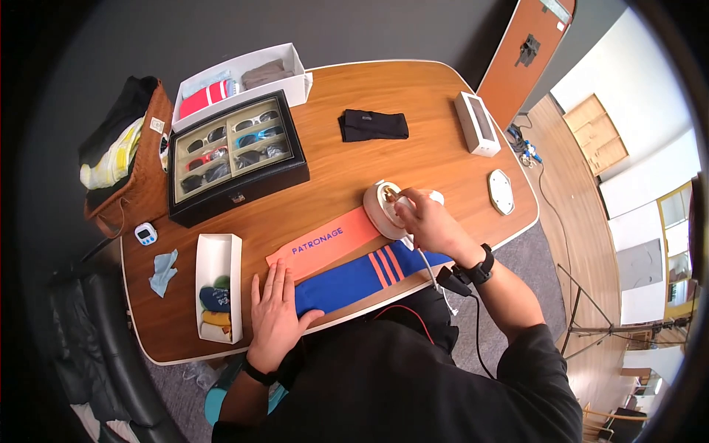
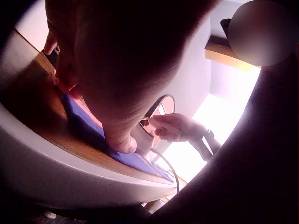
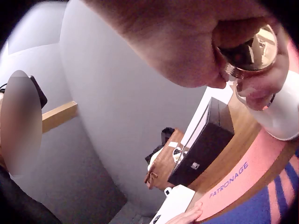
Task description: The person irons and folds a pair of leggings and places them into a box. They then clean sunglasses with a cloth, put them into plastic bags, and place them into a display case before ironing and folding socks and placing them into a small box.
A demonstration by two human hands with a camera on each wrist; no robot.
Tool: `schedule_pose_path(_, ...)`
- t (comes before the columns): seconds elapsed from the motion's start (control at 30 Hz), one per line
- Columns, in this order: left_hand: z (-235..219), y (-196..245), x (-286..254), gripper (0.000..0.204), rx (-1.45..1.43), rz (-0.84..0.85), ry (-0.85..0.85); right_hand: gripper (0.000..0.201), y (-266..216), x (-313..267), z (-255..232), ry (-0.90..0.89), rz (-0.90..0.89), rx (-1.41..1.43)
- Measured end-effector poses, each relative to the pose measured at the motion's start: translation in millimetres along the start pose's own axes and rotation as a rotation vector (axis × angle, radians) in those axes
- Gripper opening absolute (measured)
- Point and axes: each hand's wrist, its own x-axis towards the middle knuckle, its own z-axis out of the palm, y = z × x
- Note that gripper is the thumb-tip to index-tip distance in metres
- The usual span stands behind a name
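A long strip of fabric (image 1: 317, 244), salmon with the word PATRONAGE and blue with salmon stripes, lies along the table's near edge. On its right end stands a small white corded iron (image 1: 379, 217). My right hand (image 1: 432, 225) pinches the gold, mirror-topped round knob (image 3: 254, 53) on it between thumb and fingers. Flat on the left end of the fabric, my left hand (image 1: 277, 310) presses with straight fingers, thumb spread over the blue part. In the left wrist view the left thumb (image 2: 122, 142) rests on the blue cloth.
A white box of socks (image 1: 219, 284) stands left, near a blue cloth (image 1: 163, 273) and a timer (image 1: 145, 233). Behind are a sunglasses case (image 1: 238, 193), a brown basket (image 1: 136, 184), a black folded fabric (image 1: 374, 125), a white box (image 1: 478, 124) and a white tray (image 1: 501, 192). The cord (image 1: 427, 269) crosses the near edge.
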Motion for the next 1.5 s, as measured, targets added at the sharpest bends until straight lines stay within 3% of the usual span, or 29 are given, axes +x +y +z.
schedule_pose_path(0.73,0.3,1.2,0.7,0.104,0.025,-0.002,-0.022,0.046,42.5,5.8,-49.2,0.068,0.213,0.094)
schedule_pose_path(1.37,-7.6,6.4,3.6,0.101,0.047,-0.013,-0.058,0.044,61.2,0.8,-68.0,0.176,0.246,0.101)
schedule_pose_path(1.43,-6.6,6.8,3.7,0.101,0.032,-0.012,-0.052,0.044,70.5,-1.4,-65.8,0.215,0.172,0.036)
schedule_pose_path(1.5,-2.8,5.3,2.6,0.101,0.021,-0.017,-0.058,0.046,73.1,-0.9,-81.2,0.151,0.231,0.069)
